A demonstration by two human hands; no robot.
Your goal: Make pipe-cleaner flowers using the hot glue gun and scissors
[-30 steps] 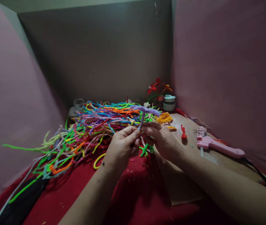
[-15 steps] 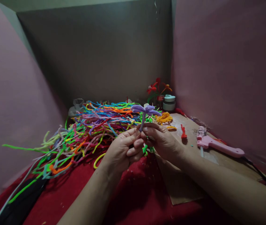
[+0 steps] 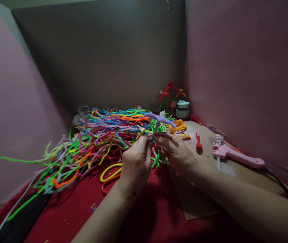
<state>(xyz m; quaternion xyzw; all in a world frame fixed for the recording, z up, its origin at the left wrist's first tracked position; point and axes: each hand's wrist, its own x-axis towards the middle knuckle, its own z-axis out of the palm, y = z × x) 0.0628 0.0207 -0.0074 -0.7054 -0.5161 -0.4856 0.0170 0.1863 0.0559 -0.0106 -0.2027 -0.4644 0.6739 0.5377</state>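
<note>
Both my hands meet in the middle of the view above a red cloth [image 3: 65, 212]. My left hand [image 3: 135, 163] and my right hand [image 3: 175, 150] each pinch the stem of a small purple pipe-cleaner flower [image 3: 160, 118], whose petals spread out above my fingertips. Just behind and left of my hands lies a big tangled heap of coloured pipe cleaners [image 3: 100, 135]. A yellow pipe-cleaner loop [image 3: 108, 172] lies on the cloth beside my left hand.
A pink glue gun [image 3: 235, 157] rests on a brown board [image 3: 222, 168] at the right, near a small red piece [image 3: 198, 143] and an orange bundle [image 3: 178, 126]. Red pipe-cleaner flowers [image 3: 169, 92] and a small jar [image 3: 183, 108] stand at the back corner. Pink walls close both sides.
My left hand has turned knuckles-up while still pinching the stem, and the purple flower has tilted a little to the right. The view has shifted slightly.
</note>
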